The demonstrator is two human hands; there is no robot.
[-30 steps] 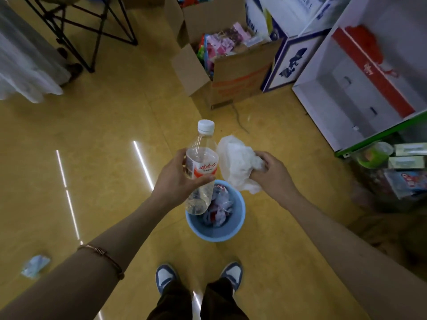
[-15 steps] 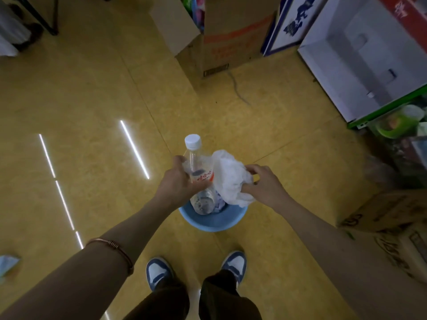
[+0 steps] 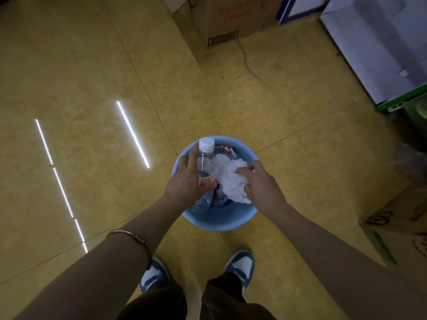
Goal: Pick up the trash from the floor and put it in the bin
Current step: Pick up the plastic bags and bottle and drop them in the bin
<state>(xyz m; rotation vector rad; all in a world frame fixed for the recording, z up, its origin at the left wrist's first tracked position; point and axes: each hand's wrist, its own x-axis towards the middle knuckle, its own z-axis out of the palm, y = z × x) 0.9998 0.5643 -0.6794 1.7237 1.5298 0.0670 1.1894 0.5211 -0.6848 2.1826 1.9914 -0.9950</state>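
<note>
In the head view, the blue bin (image 3: 219, 224) stands on the yellow floor (image 3: 80, 77) in the middle of the frame, just above the two blue and white shoes (image 3: 240, 264). Both hands are over its opening. The left hand (image 3: 187, 179) grips a clear plastic bottle (image 3: 206, 165) around the labelled middle. The bottle lies to the right of this hand, tilted, with its white cap over the far rim and its bottom end down inside the bin. The right hand (image 3: 261, 183) has its fingers curled into a crumpled white paper (image 3: 231, 179), which lies to the left of it, over the bin and touching the bottle. Below them some other trash is in the bin. A cardboard box (image 3: 231, 19) stands at the upper edge and a white box (image 3: 381, 42) at the upper right.
</note>
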